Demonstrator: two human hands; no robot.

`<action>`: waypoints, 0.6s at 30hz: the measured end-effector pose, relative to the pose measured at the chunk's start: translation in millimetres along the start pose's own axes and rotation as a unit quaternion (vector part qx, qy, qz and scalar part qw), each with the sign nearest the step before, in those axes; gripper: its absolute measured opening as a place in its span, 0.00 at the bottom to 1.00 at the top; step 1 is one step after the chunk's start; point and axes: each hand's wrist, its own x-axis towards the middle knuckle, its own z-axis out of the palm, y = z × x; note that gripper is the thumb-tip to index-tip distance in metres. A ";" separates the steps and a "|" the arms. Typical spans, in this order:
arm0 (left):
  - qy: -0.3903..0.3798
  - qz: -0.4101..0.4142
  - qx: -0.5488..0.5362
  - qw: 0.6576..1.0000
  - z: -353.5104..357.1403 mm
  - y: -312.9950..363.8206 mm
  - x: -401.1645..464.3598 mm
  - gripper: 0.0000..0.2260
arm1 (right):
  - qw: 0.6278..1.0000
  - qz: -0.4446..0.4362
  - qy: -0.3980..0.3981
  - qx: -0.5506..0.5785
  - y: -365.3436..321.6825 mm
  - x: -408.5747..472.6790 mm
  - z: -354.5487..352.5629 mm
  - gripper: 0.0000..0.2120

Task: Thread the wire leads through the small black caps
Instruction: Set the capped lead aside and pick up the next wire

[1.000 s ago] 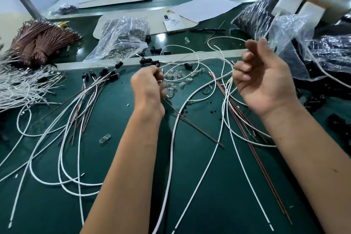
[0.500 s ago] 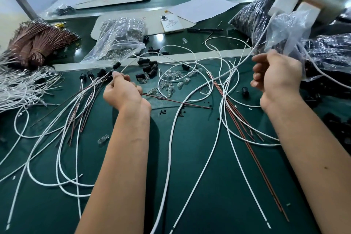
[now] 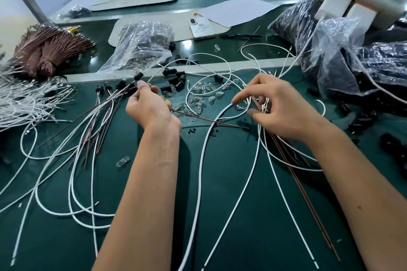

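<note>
My left hand hovers low over the green mat, fingers curled round a brown wire lead that trails right, its fingertips beside a row of wires fitted with black caps. My right hand is down on the mat with fingers spread, its fingertips touching the ends of loose white wires and brown wires. Several loose black caps lie between and behind the hands, next to a scatter of small clear bulbs.
Clear bags of parts, a white phone and a pen lie behind. A bundle of brown leads and white wires sit at left. Dark bags of caps fill the right. One bulb lies near my left forearm.
My right hand came down from near the bags to the wire ends on the mat and spread its fingers. My left hand moved left with the brown lead towards the capped wires.
</note>
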 end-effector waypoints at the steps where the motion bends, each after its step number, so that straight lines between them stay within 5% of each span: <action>1: -0.001 0.001 0.001 1.000 -0.2 0.0 -0.1 0.11 | 1.000 0.000 -0.020 -0.005 1.3 0.2 -0.3 0.14; 4: -0.014 -0.002 0.007 1.000 -0.2 -0.5 -2.0 0.11 | 1.000 0.000 0.025 0.011 3.6 2.1 3.8 0.06; 6: -0.034 -0.006 0.012 0.999 0.5 -0.5 -4.2 0.10 | 0.989 0.021 0.074 0.127 3.5 2.8 3.7 0.05; 10: -0.077 -0.017 0.029 0.996 2.2 -0.9 -9.7 0.09 | 0.884 0.120 0.041 0.450 5.3 0.6 -8.8 0.11; 14: -0.087 -0.011 0.041 0.995 1.1 0.4 -11.7 0.09 | 0.775 0.168 0.022 0.608 3.8 4.1 -12.4 0.26; 18: -0.121 -0.014 0.077 0.990 1.8 0.1 -13.0 0.10 | 0.750 0.157 0.115 0.633 3.2 5.1 -11.7 0.11</action>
